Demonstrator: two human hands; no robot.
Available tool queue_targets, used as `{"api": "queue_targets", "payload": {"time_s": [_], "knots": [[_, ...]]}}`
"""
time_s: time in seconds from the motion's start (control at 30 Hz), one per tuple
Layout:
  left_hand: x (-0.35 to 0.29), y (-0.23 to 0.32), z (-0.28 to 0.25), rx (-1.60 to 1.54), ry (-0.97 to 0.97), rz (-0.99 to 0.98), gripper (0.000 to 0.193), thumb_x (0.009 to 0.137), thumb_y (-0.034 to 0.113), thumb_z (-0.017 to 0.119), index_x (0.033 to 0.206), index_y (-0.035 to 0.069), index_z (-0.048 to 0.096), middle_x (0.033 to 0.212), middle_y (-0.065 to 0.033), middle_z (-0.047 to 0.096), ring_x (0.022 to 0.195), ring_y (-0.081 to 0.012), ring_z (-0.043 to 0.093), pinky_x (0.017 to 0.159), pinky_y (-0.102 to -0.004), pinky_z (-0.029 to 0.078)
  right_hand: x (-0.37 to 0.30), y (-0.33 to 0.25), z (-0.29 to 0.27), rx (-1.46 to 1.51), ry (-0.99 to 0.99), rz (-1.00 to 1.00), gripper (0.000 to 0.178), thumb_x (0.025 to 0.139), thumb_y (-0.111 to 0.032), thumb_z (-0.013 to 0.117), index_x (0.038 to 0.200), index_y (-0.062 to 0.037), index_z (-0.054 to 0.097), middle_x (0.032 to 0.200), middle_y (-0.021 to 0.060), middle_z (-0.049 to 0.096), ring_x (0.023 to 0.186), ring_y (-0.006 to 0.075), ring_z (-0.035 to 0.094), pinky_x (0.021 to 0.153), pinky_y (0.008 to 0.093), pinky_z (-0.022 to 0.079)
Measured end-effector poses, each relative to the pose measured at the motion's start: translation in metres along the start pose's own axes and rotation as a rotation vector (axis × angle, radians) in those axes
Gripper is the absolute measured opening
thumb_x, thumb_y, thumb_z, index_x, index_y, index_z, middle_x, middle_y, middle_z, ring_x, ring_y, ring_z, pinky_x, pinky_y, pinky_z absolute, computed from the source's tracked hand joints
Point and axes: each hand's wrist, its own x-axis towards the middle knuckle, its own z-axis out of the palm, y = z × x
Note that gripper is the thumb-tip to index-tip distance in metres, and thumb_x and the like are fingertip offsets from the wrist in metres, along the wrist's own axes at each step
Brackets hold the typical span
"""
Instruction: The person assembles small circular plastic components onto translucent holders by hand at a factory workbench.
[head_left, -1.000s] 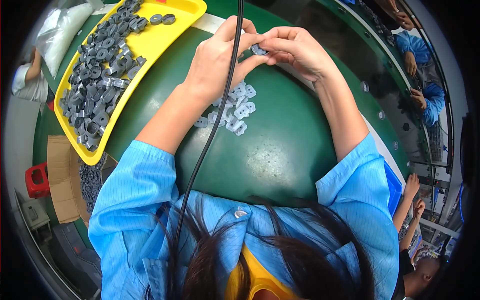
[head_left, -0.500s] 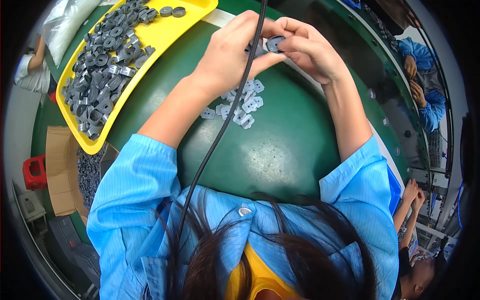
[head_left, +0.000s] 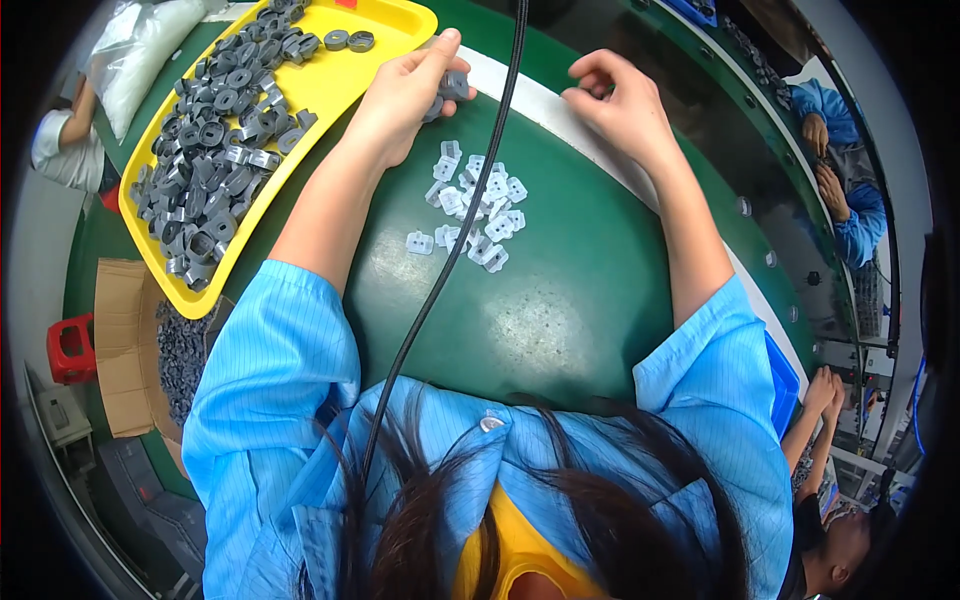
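My left hand (head_left: 405, 100) is closed around a few grey round plastic parts (head_left: 453, 85), just beyond the edge of the yellow tray. Its thumb points up and away from them. Apart from it, over the white strip on the right, my right hand (head_left: 628, 108) has its fingers curled in; whatever it may hold is hidden. Between my forearms, several small translucent plates with holes (head_left: 480, 203) lie in a loose pile on the green table (head_left: 540, 320). Grey ring-like parts (head_left: 215, 130) are heaped in the yellow tray (head_left: 385, 25) at left.
A black cable (head_left: 440, 270) hangs across the view. Below the tray stands a cardboard box (head_left: 125, 345) of grey pieces, near a red stool (head_left: 70, 348). A plastic bag (head_left: 145, 60) lies far left. A belt line (head_left: 740, 140) and co-workers' hands (head_left: 825, 165) are at right.
My hands have come apart from the grey part between them. The left moved left toward the tray with grey parts; the right drew slightly right. More of the translucent plates shows.
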Motion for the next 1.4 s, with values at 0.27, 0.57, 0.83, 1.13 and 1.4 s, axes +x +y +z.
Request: {"api": "queue_targets", "payload": {"time_s": [0.27,0.57,0.83,1.13,1.4], "knots": [[0.001,-0.007,-0.010,-0.198,-0.129,0.061,0.031,0.088,0.014,0.058,0.112,-0.005,0.054,0.100,-0.0093,0.062,0.094,-0.0160,0.060,0.080,-0.0242,0.046,-0.062,-0.099,0.009,-0.066,-0.512,-0.481,0.066,0.056,-0.016,0.083,0.110,-0.0034,0.047,0.109,0.0153,0.048,0.103,0.0357,0.050,0.086,0.0404,0.044],[-0.024,0.003,-0.013,0.026,-0.041,0.113,0.036,0.085,0.026,0.065,0.109,0.000,0.059,0.081,-0.0011,0.056,0.060,-0.0037,0.044,0.049,-0.0159,0.031,-0.012,-0.033,0.024,0.285,-0.155,-0.186,0.055,0.064,-0.024,0.082,0.107,-0.0051,0.053,0.103,0.0110,0.051,0.092,0.0232,0.057,0.079,0.0348,0.050],[-0.108,0.012,-0.071,0.233,-0.762,-0.370,0.042,0.077,0.024,0.073,0.107,-0.002,0.060,0.079,-0.0038,0.061,0.048,-0.0041,0.047,0.042,-0.0166,0.033,0.002,-0.008,-0.003,0.342,-0.325,0.049,0.021,0.080,-0.015,0.068,0.093,-0.0007,0.062,0.078,0.0021,0.061,0.072,0.0088,0.056,0.067,0.0231,0.047],[-0.058,0.019,-0.026,0.283,-0.735,-0.214,0.036,0.077,0.017,0.071,0.108,0.003,0.061,0.081,0.0006,0.060,0.057,-0.0006,0.045,0.043,-0.0149,0.030,0.001,-0.020,0.003,0.188,-0.145,-0.006,0.019,0.082,-0.021,0.065,0.083,-0.0014,0.064,0.068,0.0003,0.060,0.061,0.0067,0.052,0.058,0.0225,0.043],[0.006,0.025,-0.012,0.249,-0.173,0.247,0.042,0.076,0.025,0.073,0.107,0.000,0.060,0.082,-0.0005,0.060,0.059,-0.0038,0.046,0.048,-0.0172,0.035,0.004,-0.042,0.017,0.035,-0.190,0.147,0.038,0.067,-0.038,0.076,0.068,-0.0021,0.063,0.064,0.0081,0.061,0.060,0.0160,0.059,0.060,0.0304,0.048]]}}
